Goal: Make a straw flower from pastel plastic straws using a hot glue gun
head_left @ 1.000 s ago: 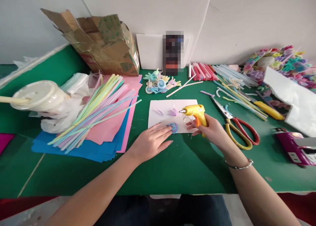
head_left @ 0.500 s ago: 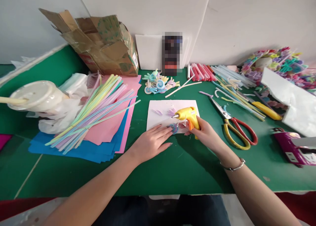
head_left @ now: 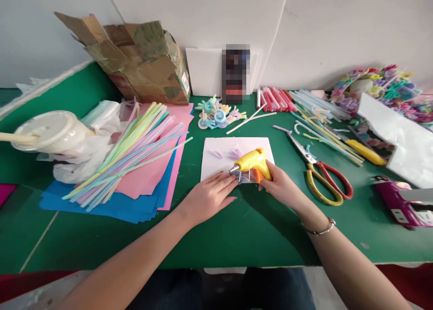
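Note:
My right hand (head_left: 280,183) is closed around the handle of a yellow hot glue gun (head_left: 252,159) with an orange trigger. Its metal nozzle points left, just above the fingers of my left hand (head_left: 211,195). That hand lies flat with its fingers stretched out over the lower edge of a white board (head_left: 211,163). Its fingertips touch a small blue coiled piece (head_left: 241,178), partly hidden behind the glue gun's wire stand. Small purple fuzzy pieces (head_left: 215,154) lie on the board.
Scissors (head_left: 320,170) lie on the right, near a purple power strip (head_left: 399,206). Pastel fuzzy sticks (head_left: 128,152) are heaped over coloured sheets (head_left: 135,210) on the left. Behind the board sit coiled ornaments (head_left: 216,116), a cardboard box (head_left: 149,75) and red-pink sticks (head_left: 275,100).
The glue gun has shifted slightly left and down, bringing its nozzle closer to my left fingertips. My left hand stays nearly in place.

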A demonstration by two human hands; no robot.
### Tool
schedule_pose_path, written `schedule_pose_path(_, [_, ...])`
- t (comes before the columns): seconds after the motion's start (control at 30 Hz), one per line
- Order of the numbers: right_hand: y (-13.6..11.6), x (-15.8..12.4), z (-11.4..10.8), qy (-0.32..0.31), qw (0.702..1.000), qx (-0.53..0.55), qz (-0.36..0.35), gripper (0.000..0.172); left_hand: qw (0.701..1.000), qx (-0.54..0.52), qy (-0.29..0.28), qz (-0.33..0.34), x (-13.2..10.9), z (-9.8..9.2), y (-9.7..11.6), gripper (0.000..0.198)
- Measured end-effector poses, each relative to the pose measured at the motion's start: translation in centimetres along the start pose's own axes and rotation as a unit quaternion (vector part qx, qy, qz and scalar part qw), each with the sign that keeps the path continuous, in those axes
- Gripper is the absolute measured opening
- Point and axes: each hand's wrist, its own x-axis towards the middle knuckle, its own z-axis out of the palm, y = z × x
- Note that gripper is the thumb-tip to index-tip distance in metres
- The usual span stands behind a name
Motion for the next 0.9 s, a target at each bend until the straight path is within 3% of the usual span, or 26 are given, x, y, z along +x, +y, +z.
schedule_pose_path(0.23, [-0.2, 0.1, 0.0, 0.003, 1.000, -0.001, 0.010, 0.014, 0.999, 0.042, -0.010, -0.011, -0.1, 0.4, 1.3, 0.038])
schedule_pose_path(0.63, [-0.3, 0.0, 0.0, -0.001, 0.999, 0.033, 0.034, 0.020, 0.999, 0.048, -0.025, -0.001, -0.3, 0.6, 1.2, 0.044])
schedule_pose_path(0.8, [-0.9, -0.5, -1.5, 0.040, 0.991, 0.120, 0.042, 0.024, 0.999, 0.031, -0.033, -0.009, -0.1, 0.4, 1.2, 0.043])
schedule_pose_path(0.9, [-1.2, -0.9, -2.8, 0.076, 0.992, 0.095, 0.043, 0.028, 0.999, 0.028, -0.033, -0.011, -0.1, 0.5, 1.3, 0.042])
